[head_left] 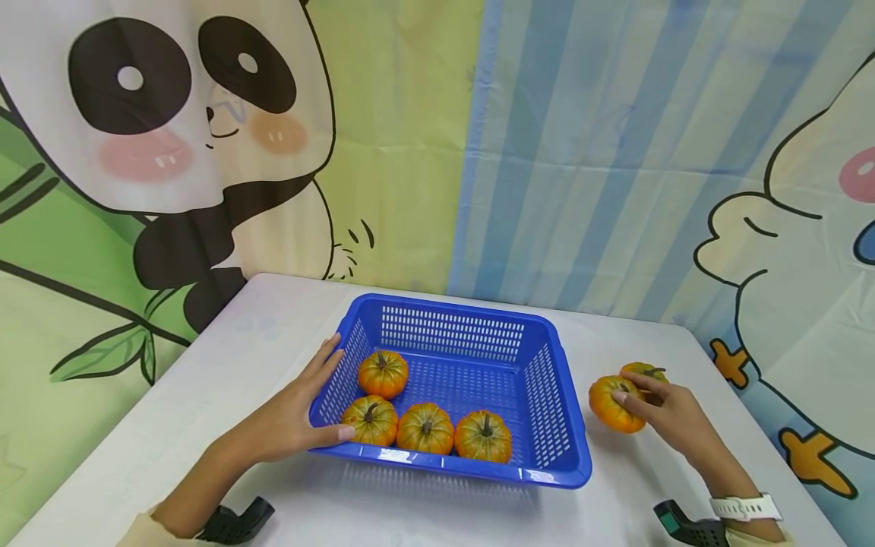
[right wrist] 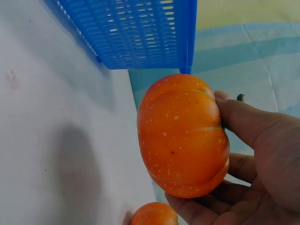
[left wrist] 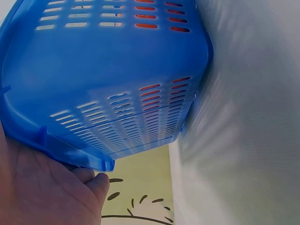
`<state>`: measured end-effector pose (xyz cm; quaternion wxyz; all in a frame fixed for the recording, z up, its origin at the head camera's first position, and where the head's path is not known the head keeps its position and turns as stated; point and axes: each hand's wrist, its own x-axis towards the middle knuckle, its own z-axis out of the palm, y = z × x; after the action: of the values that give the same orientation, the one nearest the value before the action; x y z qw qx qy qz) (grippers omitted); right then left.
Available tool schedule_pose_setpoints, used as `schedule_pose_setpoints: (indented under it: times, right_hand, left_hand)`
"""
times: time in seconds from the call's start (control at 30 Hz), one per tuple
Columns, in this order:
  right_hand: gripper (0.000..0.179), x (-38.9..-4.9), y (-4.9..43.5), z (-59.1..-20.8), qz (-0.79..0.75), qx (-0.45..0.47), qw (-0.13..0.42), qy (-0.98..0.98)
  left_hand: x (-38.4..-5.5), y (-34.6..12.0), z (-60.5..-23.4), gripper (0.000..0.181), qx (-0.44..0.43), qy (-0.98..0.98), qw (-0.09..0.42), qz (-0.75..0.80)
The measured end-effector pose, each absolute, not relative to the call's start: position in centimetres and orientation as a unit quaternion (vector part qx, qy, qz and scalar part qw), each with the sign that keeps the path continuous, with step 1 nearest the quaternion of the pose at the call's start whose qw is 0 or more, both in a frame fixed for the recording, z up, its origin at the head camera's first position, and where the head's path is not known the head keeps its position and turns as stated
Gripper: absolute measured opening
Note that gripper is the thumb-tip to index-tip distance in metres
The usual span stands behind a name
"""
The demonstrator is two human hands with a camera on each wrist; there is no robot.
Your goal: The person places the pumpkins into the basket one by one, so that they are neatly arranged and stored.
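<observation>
A blue plastic basket (head_left: 451, 304) with slotted walls stands on the table, and several small orange-green pumpkins (head_left: 427, 428) sit along its left and front sides. My left hand (head_left: 294, 418) holds the basket's front left corner, thumb over the front rim and fingers along the left rim. To the right of the basket, my right hand (head_left: 673, 418) grips a small pumpkin (right wrist: 183, 138) between thumb and fingers, raised above the table. Another pumpkin (head_left: 642, 371) lies just behind it, partly hidden by the hand and the held pumpkin.
The white table (head_left: 301, 311) reaches back to a cartoon-printed curtain (head_left: 403, 152). Dark devices are strapped to both wrists, and a white watch (head_left: 745, 507) is on the right one.
</observation>
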<state>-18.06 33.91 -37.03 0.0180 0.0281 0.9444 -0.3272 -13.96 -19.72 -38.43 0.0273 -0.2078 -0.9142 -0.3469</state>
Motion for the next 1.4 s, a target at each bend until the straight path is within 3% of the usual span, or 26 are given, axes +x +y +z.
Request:
schedule_pose_setpoints:
  times: [0.27,1.03,1.4]
  right_hand:
    - [0.072,-18.4,33.0,-36.0,-0.328,-0.011,-0.016,0.944]
    - [0.076,-19.4,31.1,-32.5,-0.350,-0.036,-0.037,0.935]
    - [0.066,-19.7,29.1,-31.1,-0.361,-0.077,-0.054,0.928]
  left_hand:
    - [-14.0,-19.7,-38.4,0.104,-0.208,-0.914,0.028,-0.346]
    - [-14.0,-19.8,-38.6,0.105,-0.207,-0.916,0.029,-0.343]
    - [-14.0,-19.8,-38.5,0.104,-0.210,-0.914,0.029,-0.345]
